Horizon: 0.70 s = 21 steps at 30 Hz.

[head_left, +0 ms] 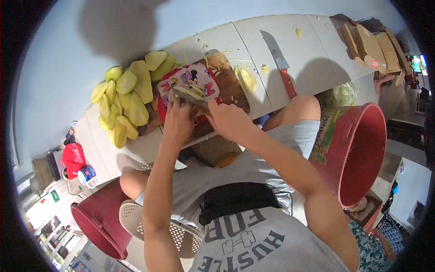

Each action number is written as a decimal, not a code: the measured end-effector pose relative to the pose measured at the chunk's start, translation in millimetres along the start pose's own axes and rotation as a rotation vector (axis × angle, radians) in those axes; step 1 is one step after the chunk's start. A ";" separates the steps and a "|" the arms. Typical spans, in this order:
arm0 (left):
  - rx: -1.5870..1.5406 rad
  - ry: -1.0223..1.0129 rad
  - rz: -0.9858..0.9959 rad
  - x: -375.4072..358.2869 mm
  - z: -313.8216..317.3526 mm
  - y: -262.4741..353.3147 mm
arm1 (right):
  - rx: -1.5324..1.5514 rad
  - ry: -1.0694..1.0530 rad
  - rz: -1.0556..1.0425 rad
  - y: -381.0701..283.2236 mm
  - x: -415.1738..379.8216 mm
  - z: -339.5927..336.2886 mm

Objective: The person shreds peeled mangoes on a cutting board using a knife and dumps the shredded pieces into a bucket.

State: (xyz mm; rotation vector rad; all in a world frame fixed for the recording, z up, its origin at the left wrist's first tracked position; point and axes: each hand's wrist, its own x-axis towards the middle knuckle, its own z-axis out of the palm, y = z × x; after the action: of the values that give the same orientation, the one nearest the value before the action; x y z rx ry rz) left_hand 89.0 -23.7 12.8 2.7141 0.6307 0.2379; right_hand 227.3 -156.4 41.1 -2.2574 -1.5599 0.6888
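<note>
My left hand (pixel 180 114) has its fingers closed on a pale green fruit piece (pixel 191 92), perhaps green papaya or mango. Just to its right, my right hand (pixel 228 117) is wrapped round a knife (pixel 197 100), whose dark narrow blade lies against that piece; the handle is hidden in the fist. Beneath both is a cloth printed with cartoon figures (pixel 179 81), spread over a brown wooden board (pixel 235 93). A heap of peeled pale green-yellow pieces (pixel 126 81) lies left of the board. Thin shreds (pixel 217 70) are scattered on the board's far side.
A large knife with a red handle (pixel 286 84) lies on the white tiled counter (pixel 253 38). One cut piece (pixel 248 80) rests at the board's right edge. Red tubs stand at right (pixel 319 149) and left (pixel 97 222). Cardboard boxes (pixel 378 45) sit far right; a blue mug (pixel 87 175) stands left.
</note>
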 end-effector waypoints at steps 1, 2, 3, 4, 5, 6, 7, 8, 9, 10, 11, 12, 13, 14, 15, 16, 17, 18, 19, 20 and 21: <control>0.000 0.059 0.005 2.3 3.2 -0.7 | 0.014 -0.009 0.018 7.0 1.8 3.2; 0.003 0.125 0.007 6.5 5.4 -2.2 | 0.024 -0.015 0.029 13.9 6.1 4.7; 0.001 0.127 0.004 5.1 5.5 -2.6 | 0.021 -0.018 0.027 8.1 4.1 -2.9; 0.025 0.078 -0.011 3.2 5.1 -4.3 | 0.016 -0.025 0.014 -3.0 1.1 -15.4; 0.048 0.029 -0.026 2.7 5.9 -5.7 | 0.010 -0.032 0.000 -8.1 0.4 -21.6; 0.043 0.022 -0.033 3.2 4.3 -4.0 | 0.011 -0.043 0.002 -2.6 2.6 -14.3; -0.004 0.006 -0.035 4.7 -1.0 -0.5 | 0.022 -0.038 0.002 4.8 5.6 -3.8; -0.047 -0.008 -0.032 5.3 -4.9 2.0 | 0.032 -0.025 0.003 10.1 5.6 4.1; -0.046 0.003 -0.030 5.9 -5.2 2.4 | 0.025 -0.019 -0.003 11.1 6.5 1.6; -0.043 0.001 -0.054 5.9 -4.2 1.3 | 0.003 -0.019 -0.014 11.7 9.6 -1.8; -0.041 -0.014 -0.081 3.0 -1.6 -0.4 | -0.009 -0.026 -0.020 10.6 9.2 -1.5; -0.038 -0.021 -0.082 -0.4 2.9 -5.3 | -0.002 -0.030 -0.018 1.6 4.1 -8.5; -0.016 -0.005 -0.027 0.7 7.8 -11.7 | 0.003 -0.038 -0.010 -11.0 0.5 -25.3; 0.003 0.010 0.022 -0.4 13.7 -17.2 | 0.006 -0.054 -0.004 -17.2 -1.1 -33.3; -0.004 -0.002 0.012 -3.6 11.8 -14.1 | 0.011 -0.069 0.000 -8.9 0.2 -20.2; -0.021 -0.010 -0.004 -4.0 3.5 -7.5 | 0.027 -0.067 0.005 5.7 3.8 -0.1; -0.033 0.006 -0.015 2.7 -2.4 -4.3 | 0.028 -0.048 -0.001 15.1 10.4 5.6; -0.027 0.028 -0.014 7.8 -1.9 -7.1 | 0.015 -0.035 -0.015 11.5 16.4 -4.7; -0.049 0.005 -0.037 5.9 2.0 -9.3 | -0.015 -0.028 -0.030 6.5 16.2 -10.6; -0.076 -0.040 -0.056 -0.6 5.5 -10.8 | -0.032 -0.029 -0.029 -0.5 10.4 -13.4; -0.078 -0.041 -0.055 0.6 6.6 -12.1 | -0.033 -0.029 -0.026 -3.8 9.9 -18.2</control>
State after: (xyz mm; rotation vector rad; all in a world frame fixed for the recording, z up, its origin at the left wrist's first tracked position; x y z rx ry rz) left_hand 86.2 -15.1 2.4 2.6163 0.6695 0.1885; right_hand 237.2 -145.4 56.2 -2.2557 -1.6227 0.6972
